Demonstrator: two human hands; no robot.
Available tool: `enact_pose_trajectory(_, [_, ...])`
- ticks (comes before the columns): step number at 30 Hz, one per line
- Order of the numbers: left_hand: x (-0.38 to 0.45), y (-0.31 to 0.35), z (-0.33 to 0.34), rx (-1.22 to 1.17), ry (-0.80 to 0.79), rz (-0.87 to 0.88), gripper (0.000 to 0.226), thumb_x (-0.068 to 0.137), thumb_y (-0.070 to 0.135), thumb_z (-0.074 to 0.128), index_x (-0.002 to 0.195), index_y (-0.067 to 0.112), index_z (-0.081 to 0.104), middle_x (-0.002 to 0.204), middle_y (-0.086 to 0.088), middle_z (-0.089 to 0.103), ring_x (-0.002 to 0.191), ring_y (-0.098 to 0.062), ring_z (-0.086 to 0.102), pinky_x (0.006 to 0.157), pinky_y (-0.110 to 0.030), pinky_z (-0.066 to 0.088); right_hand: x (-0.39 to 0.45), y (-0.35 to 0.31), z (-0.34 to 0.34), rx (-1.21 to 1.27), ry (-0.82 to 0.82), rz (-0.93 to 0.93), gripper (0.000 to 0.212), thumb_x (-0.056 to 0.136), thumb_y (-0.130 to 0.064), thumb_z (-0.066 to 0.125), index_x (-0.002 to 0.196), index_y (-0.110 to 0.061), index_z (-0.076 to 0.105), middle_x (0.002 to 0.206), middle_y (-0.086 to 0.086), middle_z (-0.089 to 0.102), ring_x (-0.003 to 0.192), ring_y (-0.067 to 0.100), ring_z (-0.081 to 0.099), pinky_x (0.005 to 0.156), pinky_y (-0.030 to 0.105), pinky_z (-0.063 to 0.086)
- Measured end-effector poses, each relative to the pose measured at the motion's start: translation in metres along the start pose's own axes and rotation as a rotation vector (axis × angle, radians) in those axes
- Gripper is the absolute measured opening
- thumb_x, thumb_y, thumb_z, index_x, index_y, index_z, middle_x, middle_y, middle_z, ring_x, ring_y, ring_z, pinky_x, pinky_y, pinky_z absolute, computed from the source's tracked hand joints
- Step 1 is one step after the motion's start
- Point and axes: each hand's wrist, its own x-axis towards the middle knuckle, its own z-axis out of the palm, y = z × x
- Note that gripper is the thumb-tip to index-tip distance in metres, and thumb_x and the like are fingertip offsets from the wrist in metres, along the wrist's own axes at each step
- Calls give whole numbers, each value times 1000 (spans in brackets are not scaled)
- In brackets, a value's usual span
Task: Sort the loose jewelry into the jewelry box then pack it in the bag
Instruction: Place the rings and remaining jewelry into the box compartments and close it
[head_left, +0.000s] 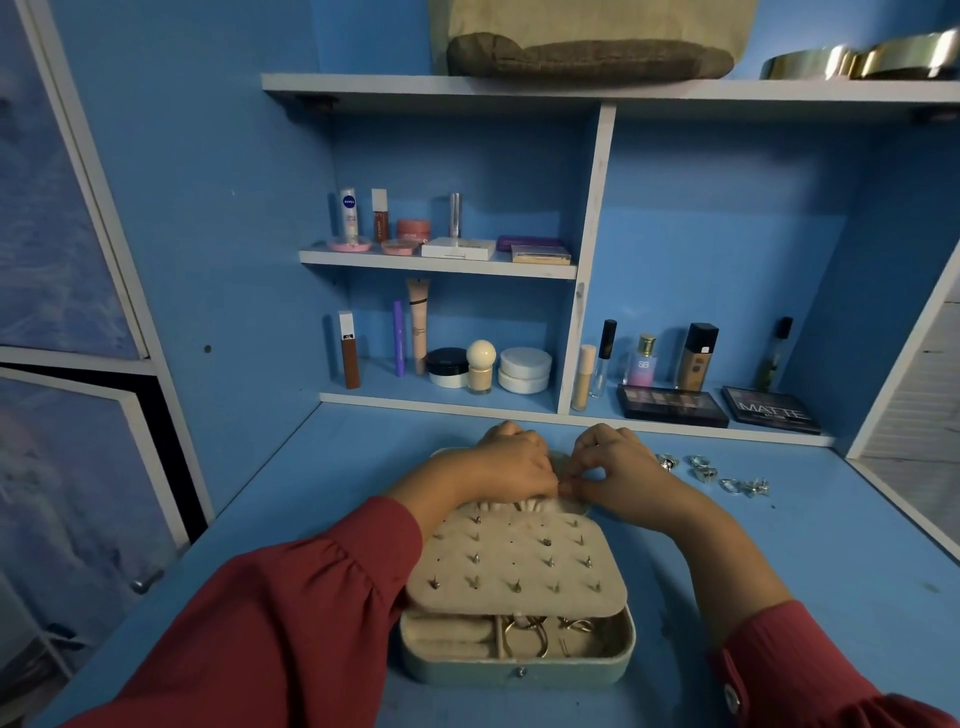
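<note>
Pale-green rounded jewelry box (519, 670) lay open; one beige stud panel (514, 561). Left hand (511, 465) and right hand (615, 467): grips curled, pinching something unidentifiable. Four-odd silver rings (711, 475) on table (805, 545).

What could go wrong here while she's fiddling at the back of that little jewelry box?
The loose rings lie on the desk beside the right hand; a sweep of that wrist might scatter them.

The earring panel sits flat over the jewelry box, and both forearms pass close by it, so a sleeve could snag its studs or knock it.

What both hands pinch is too small to see and might drop.
</note>
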Motion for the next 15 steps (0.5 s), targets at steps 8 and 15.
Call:
enact_pose_trajectory(8, [-20, -26, -3, -289, 209, 0, 21, 93, 22, 54, 93, 28, 74, 107, 6, 53, 119, -19, 34, 109, -34, 24, -3, -5, 1, 47, 9, -17, 10, 81, -39, 70, 91, -40, 70, 105, -9, 50, 108, 15, 39, 96, 31, 34])
enact_pose_trajectory(15, [-30, -28, 7, -150, 238, -22, 24, 90, 19, 58, 105, 28, 73, 116, 8, 51, 121, -15, 31, 110, -28, 23, -3, -14, 4, -53, -9, -84, 19, 85, -47, 64, 102, -44, 71, 103, -14, 46, 106, 12, 38, 92, 29, 32])
